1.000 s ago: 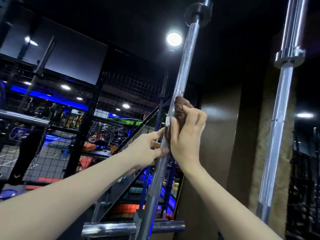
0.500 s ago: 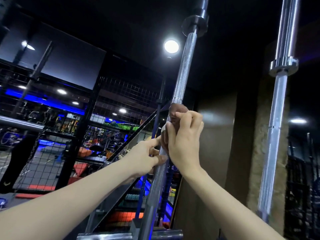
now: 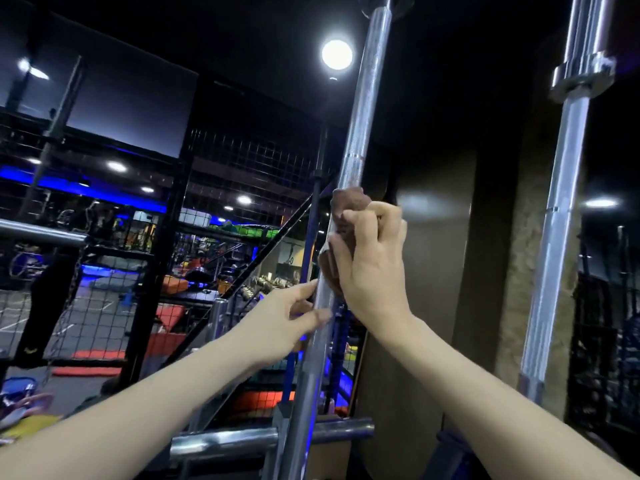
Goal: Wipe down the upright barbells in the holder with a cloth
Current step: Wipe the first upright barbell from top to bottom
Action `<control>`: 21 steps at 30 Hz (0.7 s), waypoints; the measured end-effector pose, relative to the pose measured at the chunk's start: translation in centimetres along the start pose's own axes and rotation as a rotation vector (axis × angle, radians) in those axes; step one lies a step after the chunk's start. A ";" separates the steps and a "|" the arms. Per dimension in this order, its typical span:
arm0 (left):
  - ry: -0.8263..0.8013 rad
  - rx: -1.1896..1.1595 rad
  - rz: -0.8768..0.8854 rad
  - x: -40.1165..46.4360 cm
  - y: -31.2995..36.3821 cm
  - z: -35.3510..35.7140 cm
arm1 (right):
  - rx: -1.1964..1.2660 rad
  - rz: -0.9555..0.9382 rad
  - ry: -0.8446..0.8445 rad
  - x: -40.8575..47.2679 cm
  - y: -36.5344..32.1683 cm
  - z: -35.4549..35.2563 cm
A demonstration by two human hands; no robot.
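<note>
I have my right hand (image 3: 370, 268) wrapped around a brown cloth (image 3: 346, 206), fingers curled tight so the cloth is clamped against the nearer barbell (image 3: 367, 109), which stands close to upright and leans slightly to the right toward its top. The cloth bunches out above my knuckles and also shows below my thumb on the left side of the shaft. My left hand (image 3: 277, 323) sits just below and to the left of the right one, thumb and fingertips pinching the bare chrome shaft lightly, the other fingers only loosely curled. The bar runs from the bottom of the view, where it passes a horizontal chrome rail (image 3: 221, 441), up to a collar at the top edge. A second barbell (image 3: 561, 188) stands well apart on the right, upright, its collar high up and its sleeve going out of view above. Far to the left, past black wire mesh (image 3: 90, 306), I see gym floor with blue strip lighting and orange mats. A round ceiling light (image 3: 336, 54) glows just left of the bar I am holding.
</note>
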State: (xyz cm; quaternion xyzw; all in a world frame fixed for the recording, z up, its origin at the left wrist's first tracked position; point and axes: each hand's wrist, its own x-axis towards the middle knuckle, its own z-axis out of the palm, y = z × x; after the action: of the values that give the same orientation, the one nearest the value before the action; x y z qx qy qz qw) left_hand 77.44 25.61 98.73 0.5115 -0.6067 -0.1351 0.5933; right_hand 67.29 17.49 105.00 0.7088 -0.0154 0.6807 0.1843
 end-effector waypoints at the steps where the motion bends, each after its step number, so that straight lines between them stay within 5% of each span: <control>1: 0.003 -0.006 0.001 0.0 0.0 0.0 | -0.020 -0.009 -0.014 0.2 -0.2 -0.3; 6: 0.006 0.003 0.022 -0.6 0.7 0.2 | -0.105 0.070 0.073 6.5 0.3 -0.6; 10: -0.011 -0.033 0.011 -0.3 0.5 0.0 | -0.002 0.079 0.097 3.2 0.2 0.2; 15: -0.003 -0.010 -0.023 -0.6 0.9 0.0 | 0.041 0.070 -0.072 -2.6 -1.1 -0.8; 21: 0.003 -0.004 -0.043 -0.8 1.2 -0.1 | 0.027 0.132 0.044 5.0 0.1 -0.9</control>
State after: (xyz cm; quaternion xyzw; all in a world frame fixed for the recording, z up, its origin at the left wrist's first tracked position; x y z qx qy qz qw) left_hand 76.85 26.79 99.25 0.5233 -0.5945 -0.1482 0.5922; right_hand 66.76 18.81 109.90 0.6936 -0.0489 0.7069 0.1299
